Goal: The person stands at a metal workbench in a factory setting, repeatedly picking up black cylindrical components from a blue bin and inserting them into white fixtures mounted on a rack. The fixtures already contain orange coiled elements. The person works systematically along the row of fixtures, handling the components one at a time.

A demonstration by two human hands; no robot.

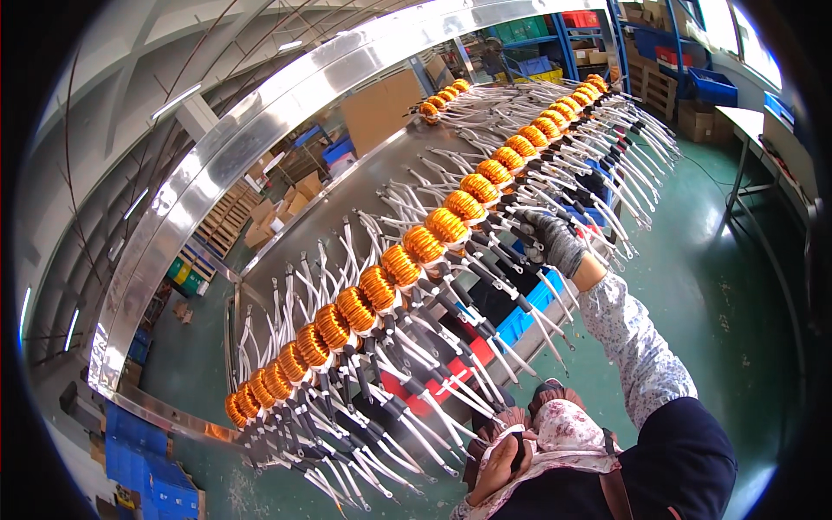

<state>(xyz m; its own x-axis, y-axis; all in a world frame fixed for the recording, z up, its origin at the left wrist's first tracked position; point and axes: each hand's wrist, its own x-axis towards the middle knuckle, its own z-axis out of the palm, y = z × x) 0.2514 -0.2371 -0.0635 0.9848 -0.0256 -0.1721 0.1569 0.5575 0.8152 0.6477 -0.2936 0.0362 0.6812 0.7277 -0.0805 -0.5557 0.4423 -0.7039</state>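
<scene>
A long row of copper-wound toroid coils [446, 225] runs diagonally across the metal bench, with white cable leads on both sides. Black sleeves [485, 276] cover parts of many leads on the near side, and small metal lugs tip the leads. Among these leads, right of the row's middle, is my right hand [559, 244] in a grey glove, its fingers curled in at the sleeves; what they grip is partly hidden. My bare left hand [497, 468] is low in the view near my body, closed around a small dark thing [521, 452] that I cannot make out.
Under the near leads are a red bin [425, 392] and a blue bin [520, 319]. A shiny metal frame [217, 165] arches over the bench. More coils [442, 100] lie at the far end. Shelving [568, 43] stands behind, and a white table [745, 121] is at right.
</scene>
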